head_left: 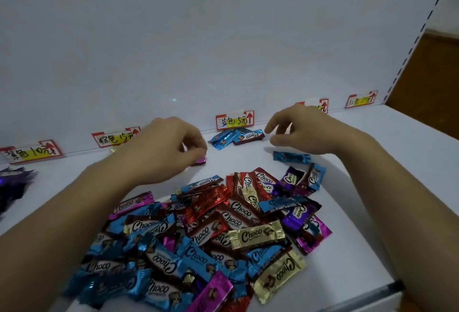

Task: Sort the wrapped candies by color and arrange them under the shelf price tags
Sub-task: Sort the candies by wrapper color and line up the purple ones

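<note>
**While most of the pile is unsorted, a magenta candy is in the left grip**

Since only a few wrappers lie against the back panel (198, 38), the sorting looks to be at an early stage. The white shelf (372, 187) carries a big mixed pile (211, 224) of blue, red, brown, gold, purple and magenta candies at its near edge.

The left hand (166, 148) hovers beyond the pile with its fingers curled down. It seems to pinch a magenta candy (199, 161), of which one end shows beneath the fingertips. The right hand (300, 133) hangs relaxed with fingers spread and holds nothing.

A purple group (15, 182) lies at the far left below the purple tag (31, 152). A small blue group (236, 138) sits just under the blue tag (234, 120). Its wrappers are fanned, with their long axes across the shelf and their left ends dipping toward the viewer. A brown one lies among them.

The brown tag (115, 137) is half hidden by the left hand. A lone blue candy (291, 157) lies flat near the right hand, lengthwise almost along the back panel.

The magenta candy's long axis seems to run left to right, though most of it is hidden. Next, it must go under its own colour's tag. The two tags at the right (361, 99) are too blurred or covered to read. The free right hand is well placed to slide the lone blue candy up to its group.
</note>
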Available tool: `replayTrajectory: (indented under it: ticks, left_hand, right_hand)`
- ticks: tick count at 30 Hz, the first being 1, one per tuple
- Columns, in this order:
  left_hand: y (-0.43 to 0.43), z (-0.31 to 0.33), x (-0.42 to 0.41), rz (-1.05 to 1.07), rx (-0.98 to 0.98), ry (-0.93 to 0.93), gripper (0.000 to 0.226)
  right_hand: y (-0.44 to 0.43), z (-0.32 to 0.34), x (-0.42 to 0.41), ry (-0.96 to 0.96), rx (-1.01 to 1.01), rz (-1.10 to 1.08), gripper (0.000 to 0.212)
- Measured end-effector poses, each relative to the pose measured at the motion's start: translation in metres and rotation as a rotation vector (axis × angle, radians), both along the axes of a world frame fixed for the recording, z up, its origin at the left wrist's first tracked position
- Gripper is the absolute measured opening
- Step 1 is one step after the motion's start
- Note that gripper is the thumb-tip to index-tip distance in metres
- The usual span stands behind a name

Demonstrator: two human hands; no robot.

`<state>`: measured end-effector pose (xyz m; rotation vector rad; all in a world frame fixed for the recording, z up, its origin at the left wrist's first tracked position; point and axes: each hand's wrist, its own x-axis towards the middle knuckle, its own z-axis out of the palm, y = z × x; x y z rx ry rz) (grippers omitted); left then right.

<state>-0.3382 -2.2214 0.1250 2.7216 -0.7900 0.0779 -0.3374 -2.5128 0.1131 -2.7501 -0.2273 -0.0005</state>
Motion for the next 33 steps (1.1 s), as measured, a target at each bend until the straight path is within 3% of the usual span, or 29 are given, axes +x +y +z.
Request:
replayTrajectory:
  ticks: [3,7,13,15,18,22,28,33]
  left_hand:
    - [0.009,-0.011,-0.016,0.012,0.061,0.046,0.015]
    - [0.014,-0.022,-0.023,0.051,0.064,0.127,0.023]
    - [0.011,-0.027,-0.023,0.050,0.038,0.188,0.017]
    - [0.011,-0.027,-0.024,0.060,0.017,0.185,0.017]
    - [0.012,-0.024,-0.026,0.074,-0.010,0.139,0.013]
    - [0.012,-0.023,-0.026,0.129,-0.155,0.102,0.009]
    - [0.011,-0.024,-0.018,0.201,-0.427,0.157,0.008]
    - [-0.002,-0.017,0.013,0.268,-0.489,0.235,0.005]
  right_hand:
    - [-0.002,0.004,-0.005,0.076,-0.163,0.033,0.027]
    - [-0.004,0.003,-0.007,0.253,-0.192,0.036,0.037]
    - [0.000,0.002,-0.008,0.197,-0.192,0.079,0.023]
    - [0.003,0.003,-0.007,0.119,-0.107,0.113,0.012]
    - [0.009,0.008,-0.009,0.011,0.173,0.114,0.005]
    - [0.016,0.013,-0.014,0.094,0.490,0.076,0.005]
    - [0.021,-0.011,0.001,0.100,0.716,-0.206,0.006]
    - [0.019,-0.020,0.016,0.055,0.869,-0.382,0.008]
